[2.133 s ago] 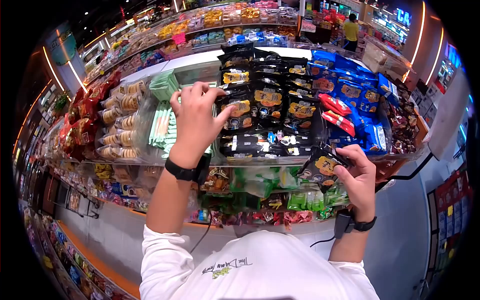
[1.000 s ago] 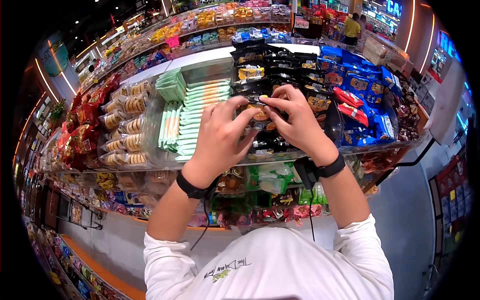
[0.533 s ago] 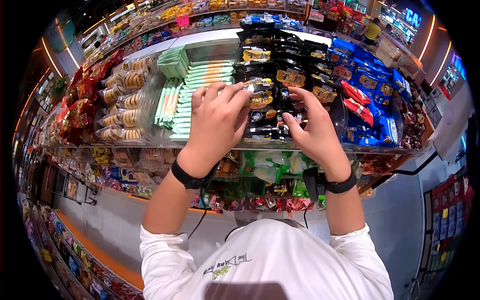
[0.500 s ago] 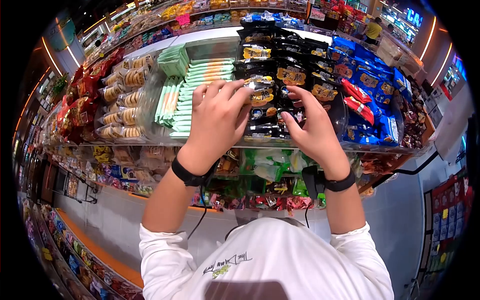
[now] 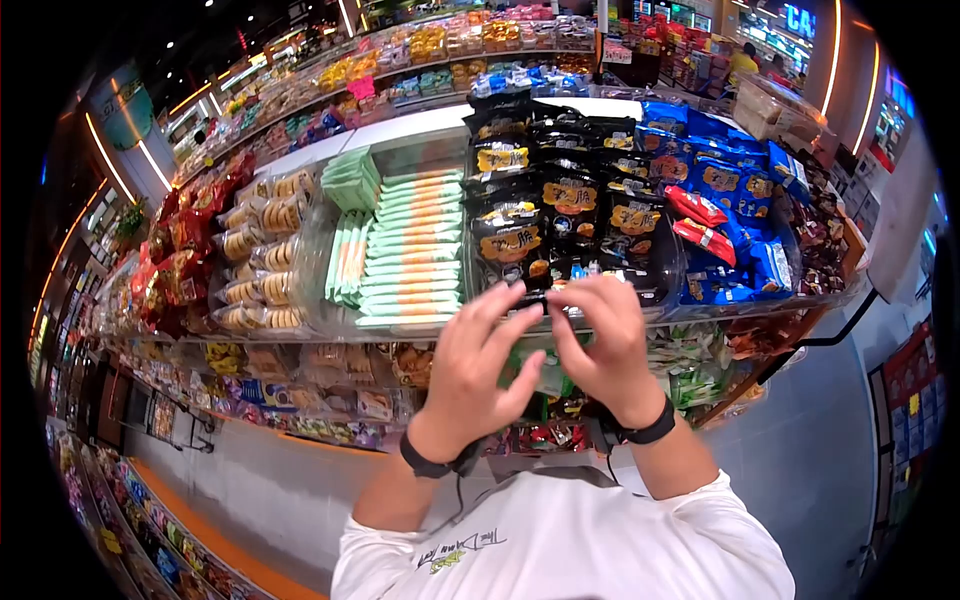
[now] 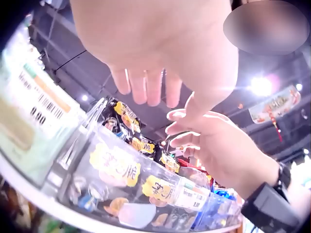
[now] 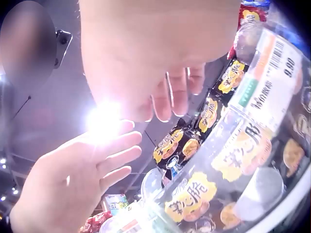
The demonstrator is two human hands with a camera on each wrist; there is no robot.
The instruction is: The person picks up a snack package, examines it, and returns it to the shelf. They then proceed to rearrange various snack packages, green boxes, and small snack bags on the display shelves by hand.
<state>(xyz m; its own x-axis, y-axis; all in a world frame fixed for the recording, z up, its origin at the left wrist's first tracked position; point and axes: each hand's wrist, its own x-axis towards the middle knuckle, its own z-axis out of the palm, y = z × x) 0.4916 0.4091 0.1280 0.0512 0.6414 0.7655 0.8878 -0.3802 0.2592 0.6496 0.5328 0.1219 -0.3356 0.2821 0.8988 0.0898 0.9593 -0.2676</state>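
My left hand (image 5: 475,372) and right hand (image 5: 607,348) hover side by side at the front edge of the bin of black snack packets (image 5: 510,243), fingertips close together. In the left wrist view the left hand (image 6: 165,53) has its fingers extended, and nothing shows in it. The right wrist view shows the right hand (image 7: 155,63) likewise without a thing, fingers gently bent. Black packets (image 7: 170,148) with yellow labels rise above the clear bin front just past the fingers. The packets stand in upright rows, with a few lying along the front.
Mint-green packets (image 5: 412,250) fill the bin on the left, then bagged round biscuits (image 5: 262,250) and red packets (image 5: 180,265). To the right are blue packets (image 5: 720,180) with two red ones (image 5: 705,240) on top. A price label (image 7: 272,73) sits on the bin front.
The right hand held a black packet at first; both hands then met over the black rows, and the packet left the right hand. Both hands have since drawn back toward me.
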